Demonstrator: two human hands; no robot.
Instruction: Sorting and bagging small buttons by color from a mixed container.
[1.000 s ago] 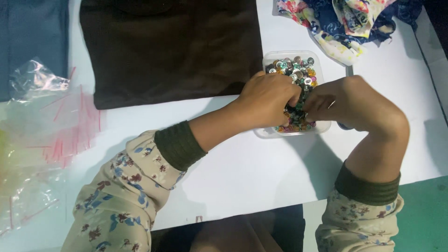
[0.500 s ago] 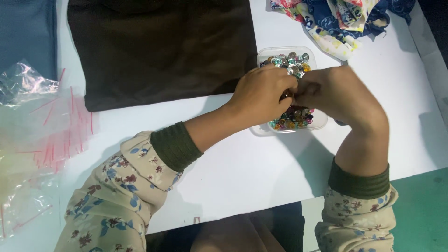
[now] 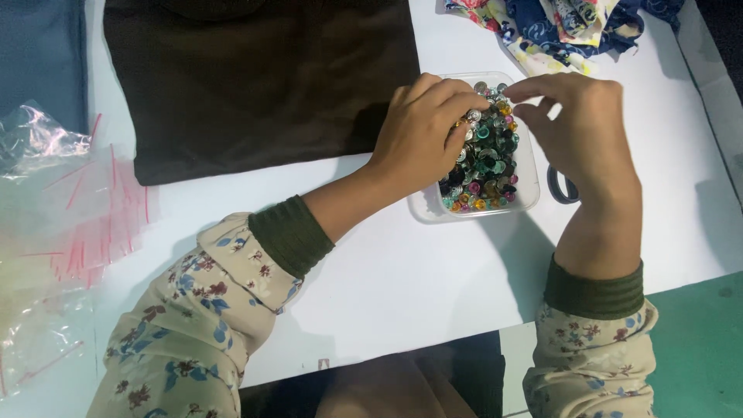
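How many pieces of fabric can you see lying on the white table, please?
3: a dark brown cloth at top centre, a blue cloth at the top left corner, and a crumpled floral fabric at top right. More may lie outside the view.

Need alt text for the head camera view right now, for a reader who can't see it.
Two hands work over a clear plastic tub of small mixed-colour buttons on a white table: the left hand dips its fingertips into the buttons, the right hand hovers at the tub's far edge. A dark brown cloth lies beyond, clear zip bags at left, patterned fabric scraps at top.
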